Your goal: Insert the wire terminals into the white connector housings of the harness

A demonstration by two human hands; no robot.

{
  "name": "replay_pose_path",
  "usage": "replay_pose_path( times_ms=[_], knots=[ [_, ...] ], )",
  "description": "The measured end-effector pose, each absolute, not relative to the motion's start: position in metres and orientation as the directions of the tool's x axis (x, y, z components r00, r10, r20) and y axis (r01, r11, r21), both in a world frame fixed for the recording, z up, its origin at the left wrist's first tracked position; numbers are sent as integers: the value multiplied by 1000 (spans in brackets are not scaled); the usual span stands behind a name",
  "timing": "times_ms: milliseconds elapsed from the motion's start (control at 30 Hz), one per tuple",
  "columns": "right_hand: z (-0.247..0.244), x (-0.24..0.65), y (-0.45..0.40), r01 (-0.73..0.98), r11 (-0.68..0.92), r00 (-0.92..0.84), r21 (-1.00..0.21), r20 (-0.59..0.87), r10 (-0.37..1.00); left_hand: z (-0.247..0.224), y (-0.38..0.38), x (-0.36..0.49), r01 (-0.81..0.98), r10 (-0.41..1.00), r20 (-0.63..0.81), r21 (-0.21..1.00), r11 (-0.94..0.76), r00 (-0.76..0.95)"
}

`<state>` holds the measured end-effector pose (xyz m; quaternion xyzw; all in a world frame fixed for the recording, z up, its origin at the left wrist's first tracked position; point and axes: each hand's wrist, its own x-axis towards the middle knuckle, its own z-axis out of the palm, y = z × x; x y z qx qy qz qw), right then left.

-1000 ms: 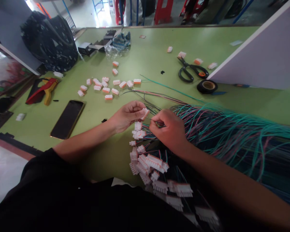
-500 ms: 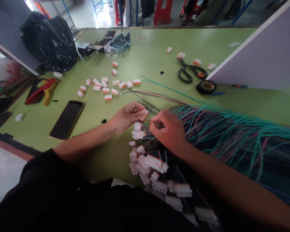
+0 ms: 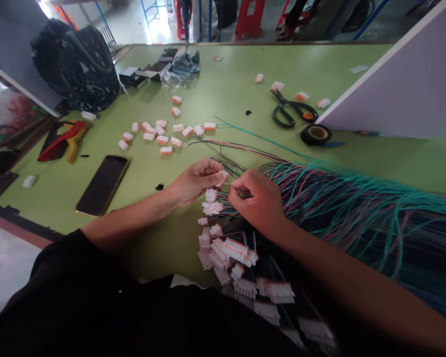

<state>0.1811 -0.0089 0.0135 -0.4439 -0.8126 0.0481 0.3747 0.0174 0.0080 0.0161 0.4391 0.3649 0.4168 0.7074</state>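
Between the thumb and fingers of my left hand [image 3: 199,181] is a small white-and-orange connector housing [image 3: 223,177]. My right hand [image 3: 258,198] pinches a thin dark wire [image 3: 228,184], its tip right at the housing's near side; whether it sits inside a slot I cannot tell. Below both hands hangs a cluster of white connectors [image 3: 236,250] joined to wires. A thick bundle of teal, pink and dark wires [image 3: 357,198] runs off to the right, partly behind my right forearm. Loose connector housings [image 3: 162,140] lie scattered beyond my left hand.
On the green table [image 3: 223,94] lie a phone [image 3: 103,184], a red-and-yellow tool [image 3: 65,141], black scissors [image 3: 292,106] and a roll of black tape [image 3: 315,134]. A dark bag [image 3: 76,67] stands back left. A pale panel [image 3: 401,79] rises at right.
Both hands keep nearly the same pose, with the wire tip still at the housing. The view has shifted very slightly. At the back, a person's foot and leg have moved a little.
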Motion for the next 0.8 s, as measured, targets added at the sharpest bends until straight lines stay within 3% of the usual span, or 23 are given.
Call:
replay_pose_path(
  times_ms=[400, 800],
  knots=[
    [17, 180, -10, 697, 566, -335, -440, 498, 800, 16, 7, 19, -264, 913, -154, 927, 266, 378],
    [13, 182, -8, 675, 636, -413, -374, 523, 746, 16, 2, 23, -264, 924, -199, 920, 291, 327]
  ],
)
